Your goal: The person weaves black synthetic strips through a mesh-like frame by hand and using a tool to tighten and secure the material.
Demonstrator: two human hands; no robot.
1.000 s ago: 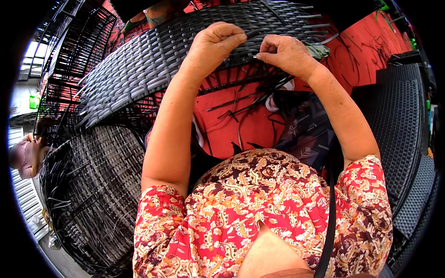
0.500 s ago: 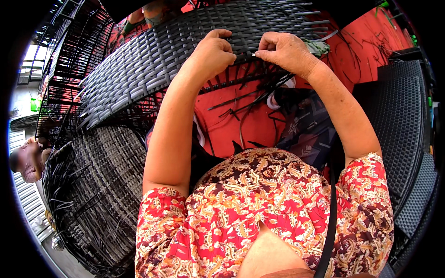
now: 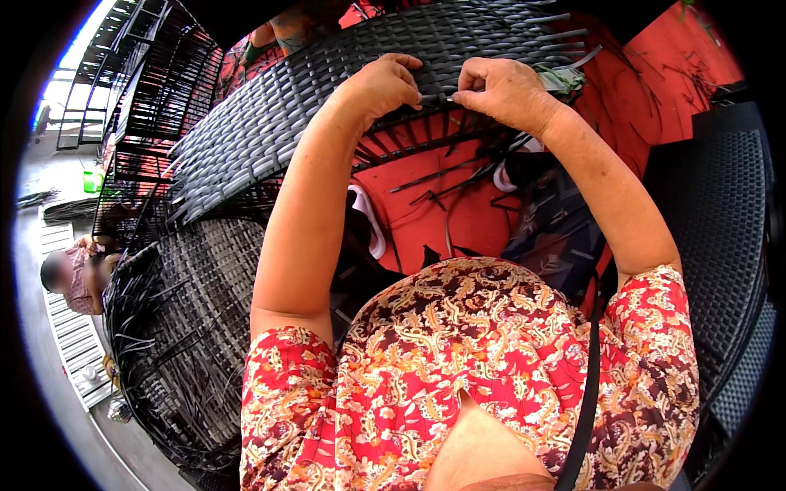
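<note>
A dark grey panel of woven plastic rattan (image 3: pixel 270 102) lies slantwise in front of me, loose strip ends sticking out at both sides. Both hands work at its near edge. My left hand (image 3: pixel 381 88) is closed, fingers curled against the edge, seemingly on a short rattan strip (image 3: pixel 438 99). Just to the right, my right hand (image 3: pixel 506 94) pinches the same strip between thumb and fingertips. The strip's ends are hidden by my fingers. Under the panel shows a black frame with thin bars (image 3: pixel 409 135).
Red flooring (image 3: pixel 458 221) with scattered dark strip scraps lies below. A round woven piece (image 3: pixel 201 286) stands at left, black frames (image 3: pixel 160 106) behind it. Dark woven panels (image 3: pixel 712 245) lean at right. A green cloth (image 3: pixel 565 79) touches the panel. Another person (image 3: pixel 74 274) sits far left.
The whole view has shifted slightly, so surroundings appear further right. My left hand has moved a little right toward my right hand, which keeps its pinch at the edge.
</note>
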